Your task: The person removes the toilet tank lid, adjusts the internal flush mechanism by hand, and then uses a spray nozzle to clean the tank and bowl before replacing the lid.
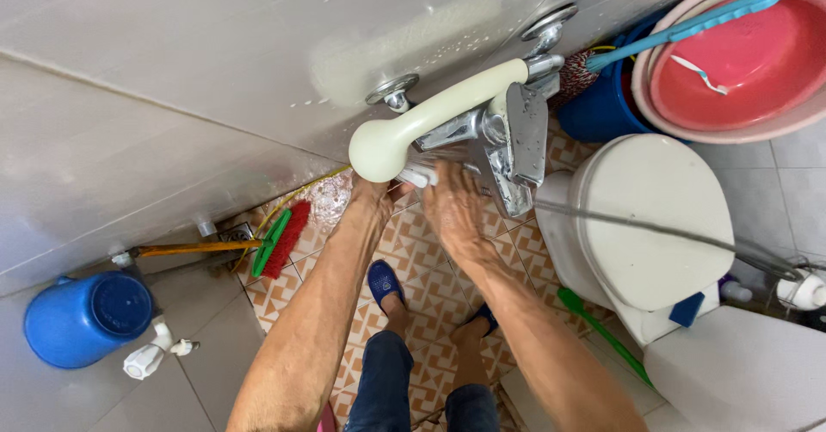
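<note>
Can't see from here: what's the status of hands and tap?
Left hand and right hand open under chrome wall tap. Cream plastic shower head rests above. Nothing in the way.

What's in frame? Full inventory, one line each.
shower head: 1, cream, on the wall mixer
mixer tap: 1, chrome, centre wall
toilet: 1, white, lid shut, right
basins: stacked, red inside pink, upper right
bucket: 1, blue, beside the basins
broom: 1, red bristles, green head, floor left
jug: 1, blue, lower left
slippers: 2, blue, on feet
left hand: under the tap
right hand: under the tap
</note>
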